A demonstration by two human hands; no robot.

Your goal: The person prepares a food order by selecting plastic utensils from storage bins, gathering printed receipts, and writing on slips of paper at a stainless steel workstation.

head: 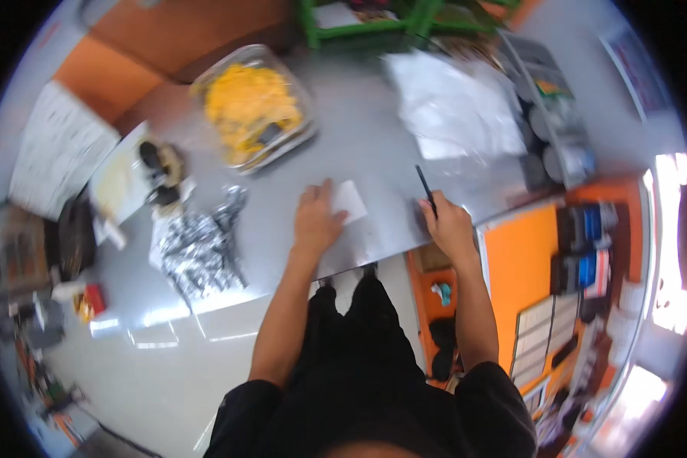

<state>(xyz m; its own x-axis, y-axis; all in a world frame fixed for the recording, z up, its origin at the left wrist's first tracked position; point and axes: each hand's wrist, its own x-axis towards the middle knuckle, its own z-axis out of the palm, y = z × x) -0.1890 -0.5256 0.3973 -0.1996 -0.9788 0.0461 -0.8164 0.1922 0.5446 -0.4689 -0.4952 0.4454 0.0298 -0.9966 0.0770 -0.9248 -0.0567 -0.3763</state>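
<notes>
My left hand (316,220) rests on the metal tabletop (352,137), its fingers at the left edge of a small white paper (350,201). The fingers lie spread, and the thumb touches or overlaps the paper's lower left side. To the right, my right hand (449,226) holds a thin black pen-like stick (426,186) upright at a slant, its far end pointing up and left. That hand is near the table's front right edge, apart from the paper. Whether the stick is a pen or a marker cannot be made out.
A clear plastic tub of yellow pieces (255,109) stands at the back left. Crumpled silver foil or film (200,252) lies left. White plastic bags (458,109) and a grey bin (541,91) are at the right rear. An orange-topped counter (521,246) adjoins on the right.
</notes>
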